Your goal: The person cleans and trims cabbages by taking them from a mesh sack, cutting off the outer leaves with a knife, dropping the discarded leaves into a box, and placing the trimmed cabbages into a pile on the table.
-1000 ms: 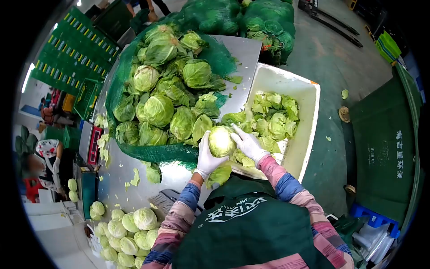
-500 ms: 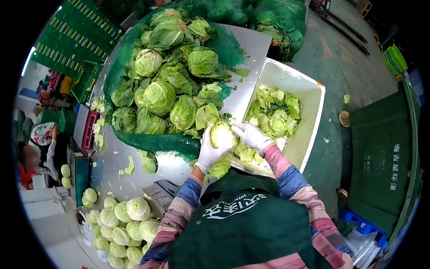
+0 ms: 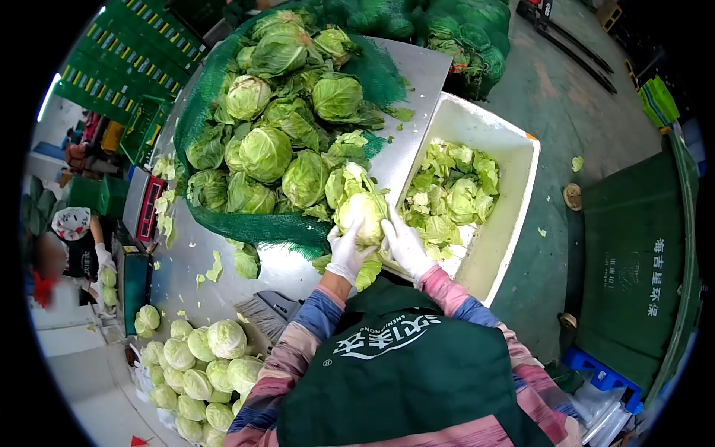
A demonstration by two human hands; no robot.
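Note:
A pale green cabbage [image 3: 363,208] with a loose leaf at its top is held between my two white-gloved hands. My left hand [image 3: 348,252] is closed around its lower left side. From the right, my right hand [image 3: 406,243] grips the same cabbage, fingers against its lower right side. Just beyond, a heap of leafy cabbages [image 3: 287,141] lies in an opened green net bag [image 3: 257,231] on the metal table [image 3: 194,261]. Right beside my right hand stands a white foam box [image 3: 514,201] with loose cabbage leaves [image 3: 454,194] in it.
Trimmed cabbages [image 3: 197,380] are piled at the lower left, near a brush [image 3: 264,316]. A red-framed scale display [image 3: 151,208] stands at the table's left edge. Another person [image 3: 82,242] is at far left. A large green bin [image 3: 633,253] stands to the right.
The cabbage has turned, so its white cut base no longer faces up. My right hand has moved down and left onto its side. The person at far left has shifted.

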